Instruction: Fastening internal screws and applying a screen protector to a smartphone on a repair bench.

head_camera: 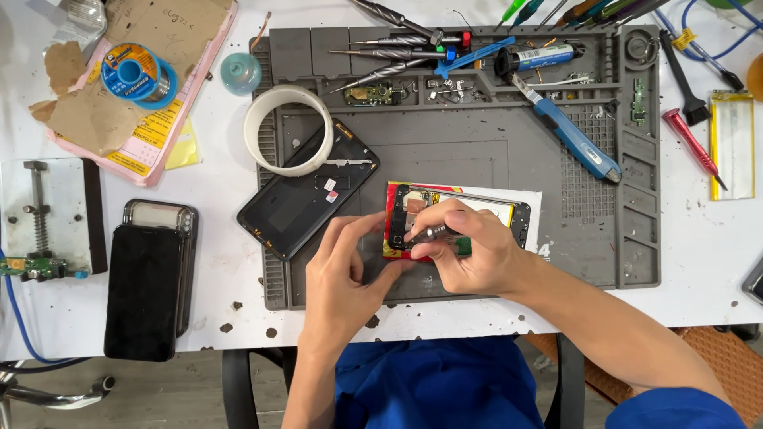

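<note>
Opened smartphone, back cover off and circuitry showing, is lying face down at the lower middle of the frame on a grey repair mat, with a white sheet under it. It looks light and stiff but fragile: the exposed board and thin frame would likely be safest gripped by the long outer edges, not the inner parts.

The right hand is curling closed around a small metal-shafted screwdriver, fingers bunched on its handle with the tip pointing down into the phone's left end. The left hand is half open, its fingertips pressing against the phone's lower left corner and the mat, steadying it; it is gripping nothing.

To the left of the hands, a black phone back cover is lying tilted, and a white tape ring is overlapping its upper end. Along the top of the mat, precision screwdrivers and a blue-handled tool are resting. At the far left, a dark phone is lying on the white table, partly over another device, with a spool of solder wire in the upper left. A red-handled tool is sitting at the right edge.
</note>
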